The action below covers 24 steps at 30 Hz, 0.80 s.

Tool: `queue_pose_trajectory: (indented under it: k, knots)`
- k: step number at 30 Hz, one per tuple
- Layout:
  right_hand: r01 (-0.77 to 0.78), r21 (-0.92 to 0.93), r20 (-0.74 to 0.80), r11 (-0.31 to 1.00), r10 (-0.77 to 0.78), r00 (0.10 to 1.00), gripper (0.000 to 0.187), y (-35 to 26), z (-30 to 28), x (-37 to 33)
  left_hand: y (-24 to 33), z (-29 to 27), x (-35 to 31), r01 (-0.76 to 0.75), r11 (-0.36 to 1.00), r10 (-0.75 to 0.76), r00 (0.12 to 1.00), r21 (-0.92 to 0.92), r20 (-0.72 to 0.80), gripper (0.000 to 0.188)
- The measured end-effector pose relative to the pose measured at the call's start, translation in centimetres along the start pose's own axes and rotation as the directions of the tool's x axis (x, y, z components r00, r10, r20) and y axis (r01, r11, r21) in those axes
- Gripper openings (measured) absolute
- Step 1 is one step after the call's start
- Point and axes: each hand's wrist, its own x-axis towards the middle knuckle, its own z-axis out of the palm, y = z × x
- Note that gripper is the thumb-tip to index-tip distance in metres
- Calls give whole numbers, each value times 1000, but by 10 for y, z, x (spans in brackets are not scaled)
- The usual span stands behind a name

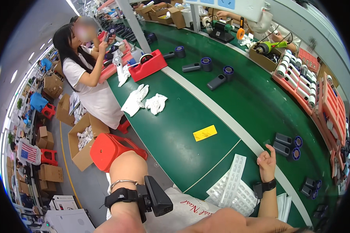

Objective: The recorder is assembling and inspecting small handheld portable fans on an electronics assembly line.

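Observation:
My right hand (266, 166) is raised over the light strip along the green table, index finger stretched and the other fingers curled. At its fingertip shows what looks like a small clear sticker (267, 143). Just beyond lie two dark grey handheld devices (282, 144) with purple-ringed round heads. Below this hand, sheets of printed labels (234, 180) overlap near the table's edge. My left hand (129, 165) is at lower left, off the table beside a red stool (111, 151); its fingers are hidden, and a black device is strapped to that wrist.
A yellow card (205, 133) and white gloves (136, 100) lie on the table. A red tape dispenser (147, 66) stands at its far end, near a co-worker (81, 73). More grey devices (217, 80) rest on the green belt. Racks of white cylinders (297, 79) line the right side.

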Motion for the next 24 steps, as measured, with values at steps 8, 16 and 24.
queue_pose_trajectory:
  k: [8,16,24]
  knots:
    - [-30,-26,-18,999,29,999,61,3,2,-1,-7,26,-12,53,995,-57,997,-90,-50,30]
    - [-53,-5,10,999,53,999,60,1,-2,5,-21,47,-28,13,955,-47,993,-297,-106,27]
    - [-39,2,13,999,39,999,60,3,-1,9,-28,61,-37,-26,930,-60,973,-366,-222,22]
